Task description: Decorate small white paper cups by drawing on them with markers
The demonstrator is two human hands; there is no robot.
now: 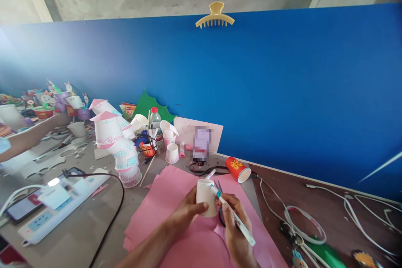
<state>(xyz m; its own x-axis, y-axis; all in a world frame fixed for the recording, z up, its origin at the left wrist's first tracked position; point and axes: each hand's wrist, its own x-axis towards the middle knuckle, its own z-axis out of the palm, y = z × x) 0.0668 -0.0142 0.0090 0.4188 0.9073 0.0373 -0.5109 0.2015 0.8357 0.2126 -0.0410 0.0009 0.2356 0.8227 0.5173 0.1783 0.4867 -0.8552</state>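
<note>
My left hand point(192, 205) is closed around a plain white paper cup point(205, 199), which is turned bottom up over the pink paper sheets point(163, 217). In my right hand point(237, 222) is a white marker pen point(238, 222) with a teal tip end, gripped like a writing tool. The pen's tip is at the cup's upper right side; whether it touches is too small to tell. Partly hidden behind the cup and my right hand lies a pair of scissors point(219, 186), blades pointing away. A pink-and-white stick-like piece point(211, 173) lies just beyond the cup.
A leaning stack of paper cups point(127, 155) stands to the left, near a power strip point(63, 207) and a black cable point(121, 201). A red cup point(238, 169) lies behind my right hand. White cords point(285, 209) run along the right. At far left reaches another person's arm point(37, 134).
</note>
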